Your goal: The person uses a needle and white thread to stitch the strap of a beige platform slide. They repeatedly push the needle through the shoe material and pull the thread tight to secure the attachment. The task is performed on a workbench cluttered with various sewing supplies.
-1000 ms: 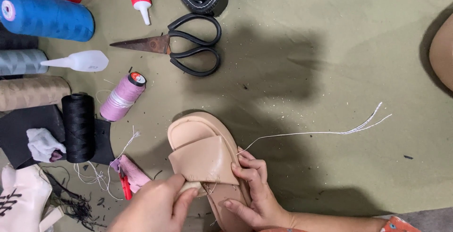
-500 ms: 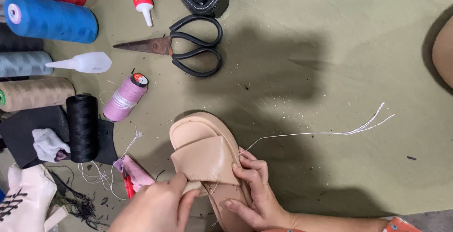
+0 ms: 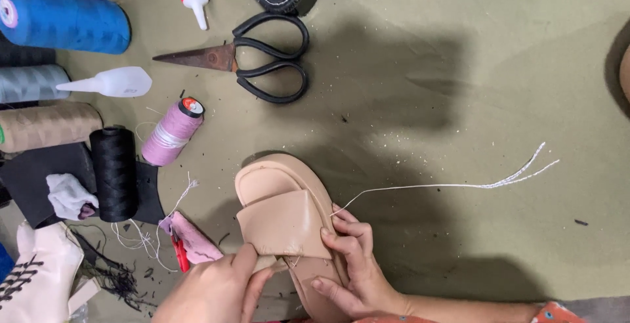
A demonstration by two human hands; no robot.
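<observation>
Head view is showing both hands, left hand (image 3: 216, 290) and right hand (image 3: 354, 267), gripping the beige sandal (image 3: 285, 221) at the bench's near edge, stitching its strap, white thread (image 3: 453, 184) needing pulling taut.

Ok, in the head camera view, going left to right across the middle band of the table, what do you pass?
Beige thread cone → black thread spool → pink thread spool → beige sandal, held by the left hand and right hand → white thread trailing off to the right.
</observation>
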